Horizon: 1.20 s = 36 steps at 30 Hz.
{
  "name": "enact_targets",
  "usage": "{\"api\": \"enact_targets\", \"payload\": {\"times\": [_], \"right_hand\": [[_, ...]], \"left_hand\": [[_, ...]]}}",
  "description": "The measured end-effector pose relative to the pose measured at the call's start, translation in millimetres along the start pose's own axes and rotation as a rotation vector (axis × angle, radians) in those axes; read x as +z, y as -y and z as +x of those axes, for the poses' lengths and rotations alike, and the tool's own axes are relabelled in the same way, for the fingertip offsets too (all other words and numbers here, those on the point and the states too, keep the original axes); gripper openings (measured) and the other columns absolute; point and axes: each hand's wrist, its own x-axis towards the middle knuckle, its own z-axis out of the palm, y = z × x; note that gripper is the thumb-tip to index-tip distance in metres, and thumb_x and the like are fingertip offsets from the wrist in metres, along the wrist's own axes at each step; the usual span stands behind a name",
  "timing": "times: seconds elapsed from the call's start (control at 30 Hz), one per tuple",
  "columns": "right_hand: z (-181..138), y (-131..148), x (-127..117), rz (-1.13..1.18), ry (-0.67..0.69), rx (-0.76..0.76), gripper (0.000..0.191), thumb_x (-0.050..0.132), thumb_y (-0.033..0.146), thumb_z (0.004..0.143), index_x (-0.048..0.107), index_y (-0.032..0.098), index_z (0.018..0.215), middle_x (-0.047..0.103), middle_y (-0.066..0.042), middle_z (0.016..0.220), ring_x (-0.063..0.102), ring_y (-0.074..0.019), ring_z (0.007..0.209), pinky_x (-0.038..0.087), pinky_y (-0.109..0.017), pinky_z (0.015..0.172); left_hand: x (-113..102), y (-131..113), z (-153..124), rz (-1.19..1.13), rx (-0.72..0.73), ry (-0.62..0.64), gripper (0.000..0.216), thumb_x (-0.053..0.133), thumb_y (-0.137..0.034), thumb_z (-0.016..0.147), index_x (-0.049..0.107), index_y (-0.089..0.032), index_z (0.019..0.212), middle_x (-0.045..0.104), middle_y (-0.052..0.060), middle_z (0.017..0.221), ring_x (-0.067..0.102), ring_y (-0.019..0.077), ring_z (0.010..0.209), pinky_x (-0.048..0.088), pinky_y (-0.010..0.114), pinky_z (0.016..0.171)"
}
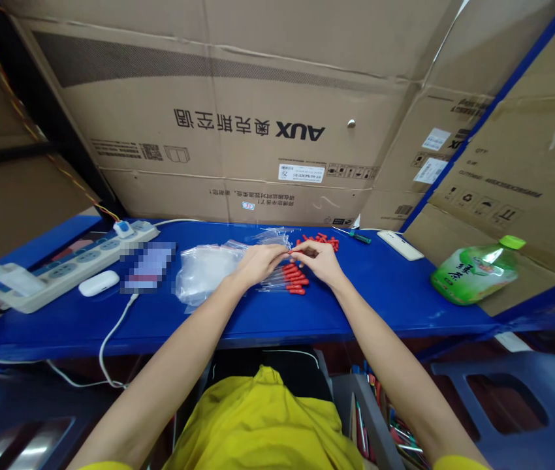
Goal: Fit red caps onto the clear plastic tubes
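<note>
My left hand (pixel 259 260) and my right hand (pixel 320 259) meet over the blue table (pixel 395 294), fingertips pinched together on a small red piece and what looks like a clear plastic bag. Below my hands lies a row of small red-capped pieces (pixel 296 281). Behind my right hand sits a loose pile of red pieces (pixel 324 240). A heap of clear plastic bags (pixel 206 269) lies left of my left hand.
A white power strip (pixel 74 264) and a white earbud case (pixel 98 282) are at the left. At the back right lie a white remote-like object (pixel 399 245) and a green screwdriver (pixel 360 236). A green bottle (pixel 478 269) lies at the right. Cardboard boxes (pixel 258 130) wall the back.
</note>
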Motion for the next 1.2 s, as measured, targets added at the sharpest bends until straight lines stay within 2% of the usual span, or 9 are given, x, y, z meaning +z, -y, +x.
{"api": "enact_targets", "payload": {"times": [0.23, 0.43, 0.57, 0.7, 0.83, 1.2], "right_hand": [[3.7, -4.1, -6.0, -0.073, -0.05, -0.049, 0.031, 0.083, 0.051, 0.081, 0.076, 0.023, 0.094, 0.076, -0.002, 0.079, 0.07, -0.0192, 0.066, 0.058, -0.031, 0.062], [4.5, -6.0, -8.4, 0.011, -0.023, 0.031, 0.036, 0.077, 0.056, 0.086, 0.075, 0.023, 0.101, 0.075, -0.002, 0.081, 0.068, -0.0164, 0.063, 0.051, -0.026, 0.049], [5.2, -4.4, -8.9, 0.061, -0.015, 0.049, 0.038, 0.08, 0.057, 0.083, 0.075, 0.021, 0.095, 0.076, -0.003, 0.079, 0.072, -0.0175, 0.066, 0.053, -0.026, 0.053], [5.7, -0.2, -9.1, 0.104, -0.054, 0.037, 0.04, 0.084, 0.058, 0.079, 0.076, 0.021, 0.094, 0.081, -0.006, 0.086, 0.078, -0.0222, 0.077, 0.056, -0.028, 0.058], [4.9, 3.0, -8.8, 0.144, -0.052, 0.052, 0.042, 0.087, 0.058, 0.074, 0.076, 0.02, 0.089, 0.081, -0.006, 0.085, 0.08, -0.0236, 0.077, 0.058, -0.029, 0.059], [2.9, 7.3, -6.3, 0.184, -0.048, 0.09, 0.048, 0.091, 0.062, 0.066, 0.075, 0.021, 0.082, 0.081, -0.005, 0.081, 0.081, -0.0257, 0.075, 0.065, -0.033, 0.062]], "left_hand": [[2.3, 1.2, 1.6, -0.03, -0.155, 0.021, 0.041, 0.032, -0.046, 0.114, 0.067, -0.025, 0.121, 0.079, 0.006, 0.107, 0.074, 0.0243, 0.095, 0.046, 0.028, 0.074], [0.1, 3.9, 0.7, -0.074, -0.073, -0.041, 0.036, 0.038, -0.044, 0.113, 0.067, -0.024, 0.114, 0.078, 0.005, 0.11, 0.072, 0.0218, 0.099, 0.046, 0.027, 0.079], [-1.9, 3.6, 0.5, -0.082, -0.091, -0.068, 0.035, 0.041, -0.046, 0.112, 0.067, -0.023, 0.113, 0.077, 0.005, 0.105, 0.071, 0.0211, 0.094, 0.045, 0.027, 0.077], [-0.9, 4.9, -0.2, -0.048, -0.119, 0.001, 0.038, 0.038, -0.046, 0.112, 0.068, -0.025, 0.104, 0.075, 0.003, 0.087, 0.072, 0.0222, 0.084, 0.039, 0.027, 0.067], [-0.2, 5.6, -1.4, -0.025, -0.086, 0.016, 0.038, 0.036, -0.044, 0.112, 0.066, -0.024, 0.1, 0.07, 0.003, 0.076, 0.07, 0.0222, 0.074, 0.035, 0.027, 0.063], [-1.3, 3.4, -1.2, -0.041, -0.005, 0.015, 0.039, 0.034, -0.041, 0.113, 0.065, -0.021, 0.099, 0.065, 0.003, 0.071, 0.065, 0.0197, 0.067, 0.034, 0.027, 0.063]]}}
